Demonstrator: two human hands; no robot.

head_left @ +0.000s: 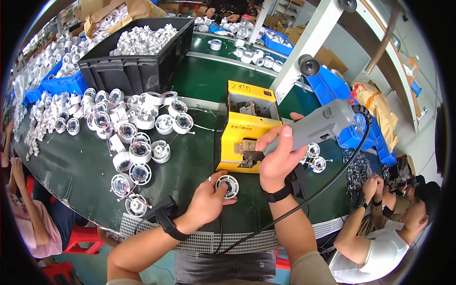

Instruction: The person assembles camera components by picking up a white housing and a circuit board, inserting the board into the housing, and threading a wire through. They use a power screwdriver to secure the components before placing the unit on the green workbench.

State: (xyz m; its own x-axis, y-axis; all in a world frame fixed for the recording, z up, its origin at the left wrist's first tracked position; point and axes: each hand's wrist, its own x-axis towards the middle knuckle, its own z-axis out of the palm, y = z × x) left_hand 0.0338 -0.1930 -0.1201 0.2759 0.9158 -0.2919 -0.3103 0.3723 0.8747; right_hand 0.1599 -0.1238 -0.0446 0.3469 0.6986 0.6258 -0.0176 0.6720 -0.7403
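My left hand [205,202] grips a round white plastic housing [231,186] with a dark circuit board inside, low over the table near its front edge. In my right hand [277,164] is a grey electric screwdriver [316,124], tilted, its body rising to the upper right with a black cord behind. The screwdriver's nose end, partly hidden by my fingers, is close to the metal outlet of a yellow screw feeder [227,151]; I cannot tell if they touch. Left of the feeder lie several similar white housings [140,151] with circuit boards and thin wires.
A black crate [118,71] full of small white parts stands at the back left, beside a blue bin [66,84]. Two finished-looking round parts [318,164] lie right of the feeder. A white post [304,52] rises behind. Co-workers sit at both sides.
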